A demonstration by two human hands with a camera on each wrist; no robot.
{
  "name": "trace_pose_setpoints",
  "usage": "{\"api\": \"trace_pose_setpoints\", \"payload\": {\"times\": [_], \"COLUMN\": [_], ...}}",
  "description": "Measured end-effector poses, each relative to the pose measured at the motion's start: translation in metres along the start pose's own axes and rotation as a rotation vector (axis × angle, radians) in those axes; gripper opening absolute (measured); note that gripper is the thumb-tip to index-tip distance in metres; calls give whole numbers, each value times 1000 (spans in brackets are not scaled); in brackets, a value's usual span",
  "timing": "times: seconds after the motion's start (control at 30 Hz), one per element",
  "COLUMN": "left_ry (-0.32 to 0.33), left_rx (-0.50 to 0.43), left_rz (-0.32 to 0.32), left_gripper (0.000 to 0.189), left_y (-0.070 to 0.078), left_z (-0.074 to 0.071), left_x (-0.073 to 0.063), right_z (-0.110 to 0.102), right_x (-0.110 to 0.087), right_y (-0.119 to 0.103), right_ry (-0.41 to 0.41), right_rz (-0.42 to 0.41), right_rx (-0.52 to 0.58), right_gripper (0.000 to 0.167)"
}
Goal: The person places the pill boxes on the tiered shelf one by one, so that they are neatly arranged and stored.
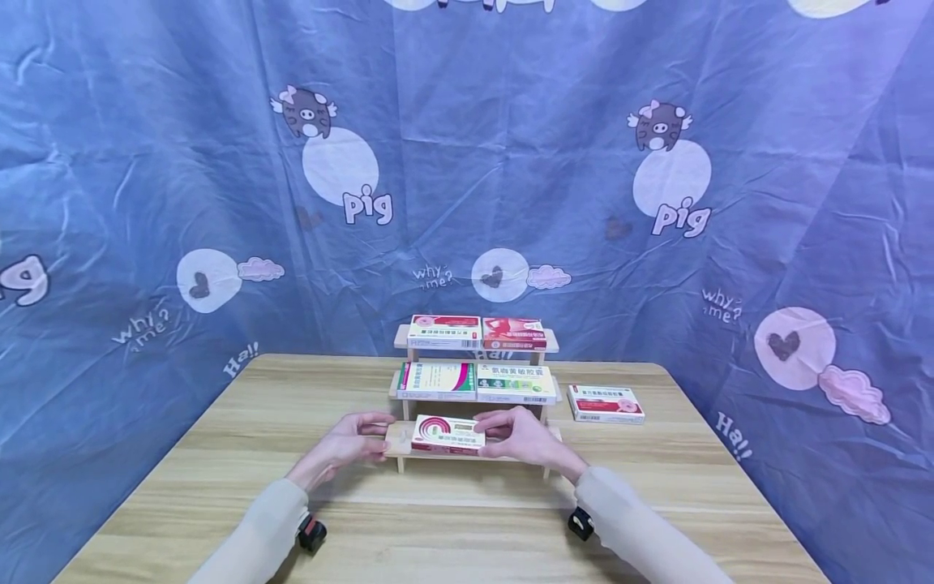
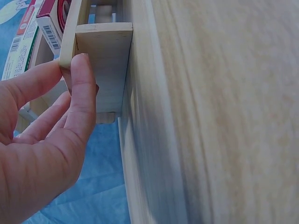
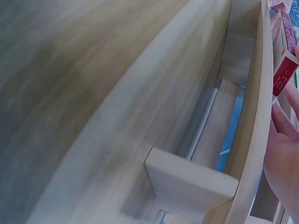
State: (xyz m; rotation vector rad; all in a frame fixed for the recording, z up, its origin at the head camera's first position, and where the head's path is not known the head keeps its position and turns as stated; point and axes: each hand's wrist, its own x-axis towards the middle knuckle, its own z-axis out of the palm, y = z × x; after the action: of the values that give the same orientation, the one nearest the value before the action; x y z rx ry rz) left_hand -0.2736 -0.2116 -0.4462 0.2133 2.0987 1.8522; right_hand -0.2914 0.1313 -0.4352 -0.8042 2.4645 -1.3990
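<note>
A three-tier wooden display rack (image 1: 398,439) stands on the table, and a white and red medicine box (image 1: 436,435) lies on its lowest tier. My right hand (image 1: 527,442) grips the right end of this box between thumb and fingers; the right wrist view catches only part of the hand (image 3: 282,154) at its edge, by the box's red end (image 3: 285,74). At the lowest tier's left end is my left hand (image 1: 350,448). In the left wrist view, its thumb and index finger pinch the end of the wooden board (image 2: 70,39).
A red and white box (image 1: 445,331) and a red box (image 1: 514,332) fill the top tier. On the middle tier lie a green-edged box (image 1: 438,381) and a white and green box (image 1: 515,384). Another medicine box (image 1: 606,404) rests on the table (image 1: 657,478), right of the rack. Behind hangs a blue curtain (image 1: 467,203).
</note>
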Motion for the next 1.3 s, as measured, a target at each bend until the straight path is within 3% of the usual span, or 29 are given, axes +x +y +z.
{"api": "trace_pose_setpoints", "payload": {"times": [0.7,1.3], "left_ry": [0,12], "left_rx": [4,17], "left_rz": [19,18], "left_gripper": [62,64], "left_y": [-1,0], "left_z": [2,1], "left_x": [0,1], "right_z": [19,19], "right_x": [16,19], "right_y": [-9,-6], "right_ry": [15,-7], "right_rz": [-38,-60], "right_rx": [-30,-89], "right_gripper": [35,34]}}
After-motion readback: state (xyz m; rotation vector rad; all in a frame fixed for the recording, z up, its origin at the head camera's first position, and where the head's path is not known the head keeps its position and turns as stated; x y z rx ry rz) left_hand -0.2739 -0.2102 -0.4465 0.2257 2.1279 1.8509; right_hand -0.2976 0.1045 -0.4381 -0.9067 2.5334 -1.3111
